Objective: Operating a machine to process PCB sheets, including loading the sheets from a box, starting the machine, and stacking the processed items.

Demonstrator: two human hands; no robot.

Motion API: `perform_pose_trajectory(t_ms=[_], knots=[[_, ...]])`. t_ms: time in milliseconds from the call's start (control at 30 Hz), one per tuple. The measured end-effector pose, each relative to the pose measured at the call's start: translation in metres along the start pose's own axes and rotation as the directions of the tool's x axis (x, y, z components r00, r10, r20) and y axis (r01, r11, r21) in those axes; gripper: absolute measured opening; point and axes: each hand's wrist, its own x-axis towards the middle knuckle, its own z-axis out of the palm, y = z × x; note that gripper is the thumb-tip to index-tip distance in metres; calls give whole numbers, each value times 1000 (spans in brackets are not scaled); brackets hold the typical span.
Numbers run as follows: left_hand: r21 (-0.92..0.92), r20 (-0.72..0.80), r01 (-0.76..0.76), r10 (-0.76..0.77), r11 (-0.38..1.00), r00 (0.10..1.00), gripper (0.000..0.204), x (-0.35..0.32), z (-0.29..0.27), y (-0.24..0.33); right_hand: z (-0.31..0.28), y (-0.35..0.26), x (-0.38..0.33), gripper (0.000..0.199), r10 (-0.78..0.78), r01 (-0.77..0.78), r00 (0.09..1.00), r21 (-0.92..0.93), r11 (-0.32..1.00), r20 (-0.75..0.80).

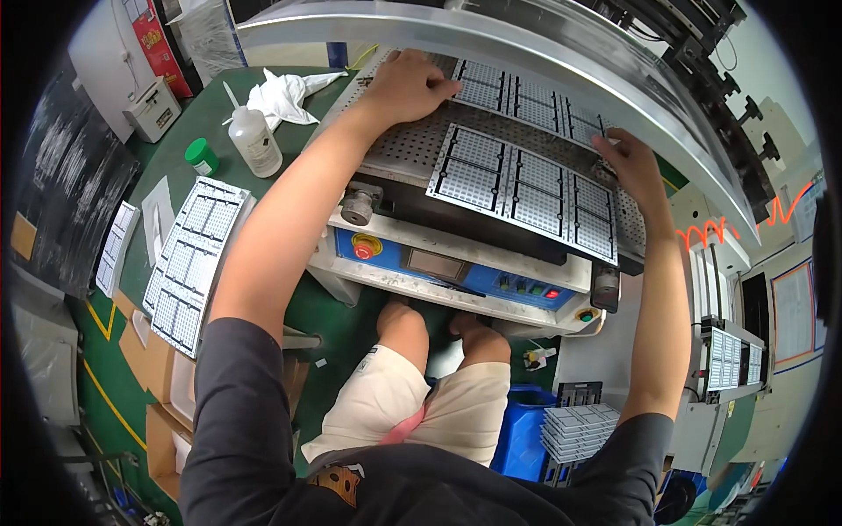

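Rear gridded panel (pixel 537 107) lies over the perforated bed (pixel 399 147), between the two hands. Left hand (pixel 409 86): fingers curled, tips at the panel's left end. Right hand (pixel 631 165): thumb and forefinger close together at its right end; whether either pinches the edge cannot be told. Step in hand, as judged: aligning this panel; next move calls for light, even adjustment at both ends. Front panel (pixel 537 189) lies nearer the body than both hands. Labels: bottle (pixel 255 145) left of the left hand, small print unreadable; red cabinet (pixel 158 44) beyond it, yellow lettering.

L hand (pixel 410 86), R hand (pixel 629 162) well apart, arms (pixel 305 197) ext. fwd.
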Motion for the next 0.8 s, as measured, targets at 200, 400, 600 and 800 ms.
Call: perform_pose_trajectory(t_ms=[200, 400, 600, 800], knots=[[25, -70, -36, 37, 999, 997, 42, 0, -3, 4, -5, -6, -3, 45, 46, -44, 998, -44, 998, 50], [53, -47, -116, 118, 992, 992, 46, 3, -1, 0, -4, 4, -8, 43, -4, -30, 992, 269, 963, 125], [78, -131, -182, 191, 980, 973, 49, 6, 1, -4, 2, 3, -2, 42, 35, -49, 997, 217, 975, 68], [46, 91, -6, 2, 999, 996, 46, 7, -8, 3, -4, -1, -2, 45, 49, -72, 993, 221, 973, 104]])
